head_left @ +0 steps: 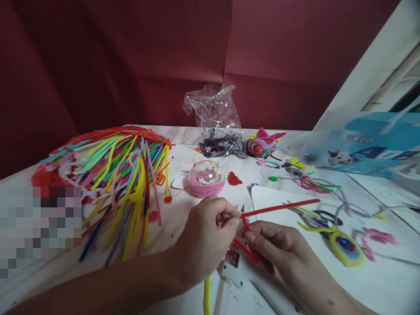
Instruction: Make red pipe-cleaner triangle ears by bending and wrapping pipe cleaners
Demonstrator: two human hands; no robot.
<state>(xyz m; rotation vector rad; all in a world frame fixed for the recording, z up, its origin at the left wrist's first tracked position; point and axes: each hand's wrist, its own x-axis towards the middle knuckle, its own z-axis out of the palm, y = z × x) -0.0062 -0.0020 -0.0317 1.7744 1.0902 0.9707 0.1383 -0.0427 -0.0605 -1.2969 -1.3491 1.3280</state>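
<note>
A red pipe cleaner (282, 207) is pinched between my two hands, with one straight end reaching out to the right. The fingertips of my left hand (210, 232) are closed on it near its bend. Just to the right, my right hand (282, 245) grips a folded part of the same red stem between thumb and fingers. Beneath the hands lies a white tool (231, 273), partly hidden, that looks like a glue gun. Beyond them stands a clear ball (206, 173) whose lower half is wrapped in pink stems.
A bundle of colourful pipe cleaners (131, 162) spreads over the left. A plastic bag of dark strands (218, 142) stands at the back beside a pink eared figure (261, 144). Coiled eye-like pieces (346, 247) lie right on white paper (269, 197), near a blue bag (367, 140).
</note>
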